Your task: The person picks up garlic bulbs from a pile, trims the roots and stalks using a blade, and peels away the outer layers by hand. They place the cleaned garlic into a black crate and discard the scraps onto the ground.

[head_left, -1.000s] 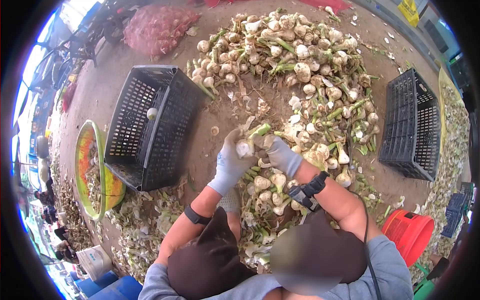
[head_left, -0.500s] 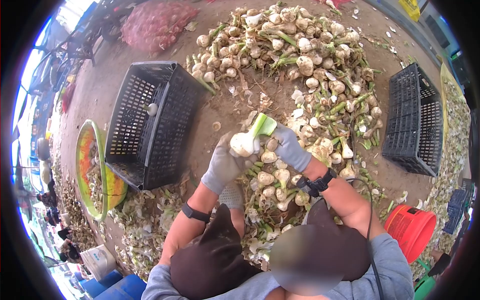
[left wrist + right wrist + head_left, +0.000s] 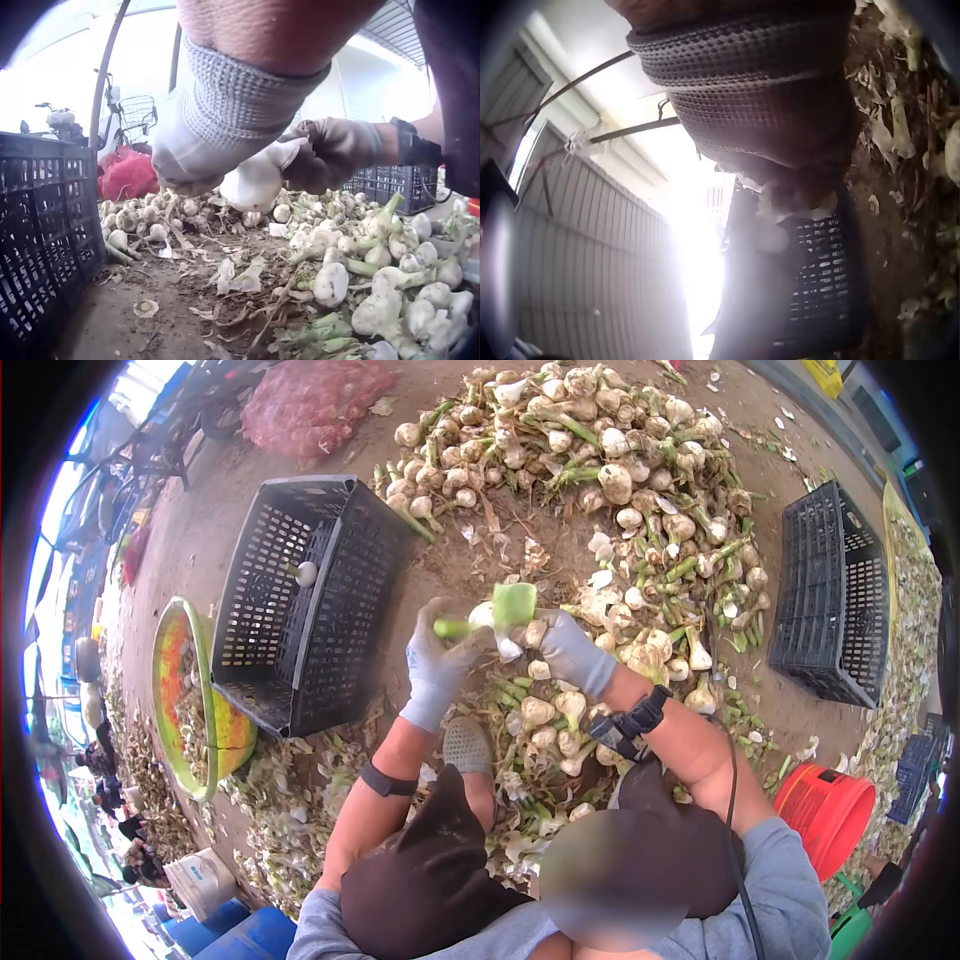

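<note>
Head view: at frame centre, the gloved left hand [image 3: 437,658] and right hand [image 3: 572,650] are both gripping a garlic bulb [image 3: 492,622], peeling its green stalk [image 3: 514,603].

Left wrist view: the bulb is hanging mid-frame above the ground; a steady grip near the bulb should strip it cleanly.

Right wrist view: the glove is hiding the grip.

Knit cloth gloves [image 3: 440,660], plastic crate [image 3: 300,595]

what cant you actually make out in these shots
- Right wrist view: the right hand fills the frame and glare washes out the rest, so its grip on the garlic is unclear.
- Left wrist view: the left hand covers the top of the garlic; the stalk is hidden.
- Head view: whether a blade is held is too small to tell; the left crate floor is mostly hidden by its own wall.
</note>
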Motion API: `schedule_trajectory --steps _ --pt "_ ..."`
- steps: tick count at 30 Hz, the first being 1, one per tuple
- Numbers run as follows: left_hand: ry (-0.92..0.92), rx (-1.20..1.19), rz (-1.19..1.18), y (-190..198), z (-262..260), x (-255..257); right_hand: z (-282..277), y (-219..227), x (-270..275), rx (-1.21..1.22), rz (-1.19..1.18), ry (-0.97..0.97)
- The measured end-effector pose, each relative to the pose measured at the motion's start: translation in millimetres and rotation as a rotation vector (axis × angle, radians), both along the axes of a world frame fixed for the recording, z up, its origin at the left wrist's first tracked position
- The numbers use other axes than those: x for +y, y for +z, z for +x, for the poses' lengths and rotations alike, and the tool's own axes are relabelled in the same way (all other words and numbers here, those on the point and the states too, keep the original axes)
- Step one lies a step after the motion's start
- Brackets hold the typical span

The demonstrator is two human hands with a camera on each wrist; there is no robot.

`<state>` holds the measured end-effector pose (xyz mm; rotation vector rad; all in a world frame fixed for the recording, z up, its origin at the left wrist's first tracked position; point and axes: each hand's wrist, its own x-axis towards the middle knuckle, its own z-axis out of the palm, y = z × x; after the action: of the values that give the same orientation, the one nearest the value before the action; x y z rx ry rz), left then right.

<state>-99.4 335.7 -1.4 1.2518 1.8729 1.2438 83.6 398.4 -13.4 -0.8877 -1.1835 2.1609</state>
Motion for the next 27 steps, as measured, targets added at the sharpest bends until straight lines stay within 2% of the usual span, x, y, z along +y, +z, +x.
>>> schedule_trajectory --steps 1,3,4,5,6,7,9,11,12,14,15,16,17,18,19,21,24,25,26,27 --pt "-0.004 0.0 -0.002 -1 -2 -1 0 -6 1 0.0 -0.002 -0.004" --pt "-0.073 -0.194 -0.181 2 -4 0 0 -4 11 -0.324 0.672 0.045" --pt "-0.103 -0.219 -0.146 9 -1 -6 2 -1 29 -0.599 0.938 0.073" --pt "-0.115 -0.224 -0.153 13 0 -9 7 -4 44 -0.487 0.82 -0.042" --pt "-0.197 -0.261 -0.088 16 -2 -13 14 -10 62 -0.494 0.727 -0.05" --pt "-0.279 -0.296 -0.02 20 -5 -14 24 -27 81 -0.485 0.838 -0.156" --pt "-0.283 -0.329 -0.031 26 -10 -17 51 -20 109 -0.64 0.637 -0.243" --pt "-0.348 -0.181 0.151 27 -18 -18 78 -30 129 -0.51 0.303 -0.481" --pt "-0.34 -0.179 0.149 26 -19 -20 74 -21 122 -0.508 0.303 -0.473" --pt "-0.089 -0.606 -0.058 20 -17 -21 73 2 96 -0.432 0.288 0.001" --pt "-0.082 -0.607 -0.055 20 -16 -20 56 16 73 -0.683 0.435 0.204" --pt "-0.051 -0.636 -0.044 20 -15 -18 36 34 45 -0.522 0.627 0.124" --pt "-0.019 -0.665 -0.032 22 -13 -17 21 38 27 -0.488 0.602 0.117" --pt "-0.014 -0.664 -0.028 23 -11 -16 9 37 7 -0.398 0.591 0.015" --pt "0.008 -0.637 -0.029 26 -9 -16 -1 34 -4 -0.357 0.705 -0.107" --pt "0.027 -0.605 -0.036 29 -9 -19 -12 22 -8 -0.164 0.733 -0.204" --pt "-0.042 -0.678 0.049 28 -13 -25 13 15 34 -0.121 0.719 -0.295" --pt "-0.08 -0.685 0.104 23 -18 -26 21 17 52 -0.077 0.554 -0.474" --pt "-0.119 -0.693 0.161 20 -20 -26 36 18 72 0.069 0.191 -0.652" --pt "-0.119 -0.696 0.166 20 -20 -26 63 -8 98 -0.061 0.251 -0.671"
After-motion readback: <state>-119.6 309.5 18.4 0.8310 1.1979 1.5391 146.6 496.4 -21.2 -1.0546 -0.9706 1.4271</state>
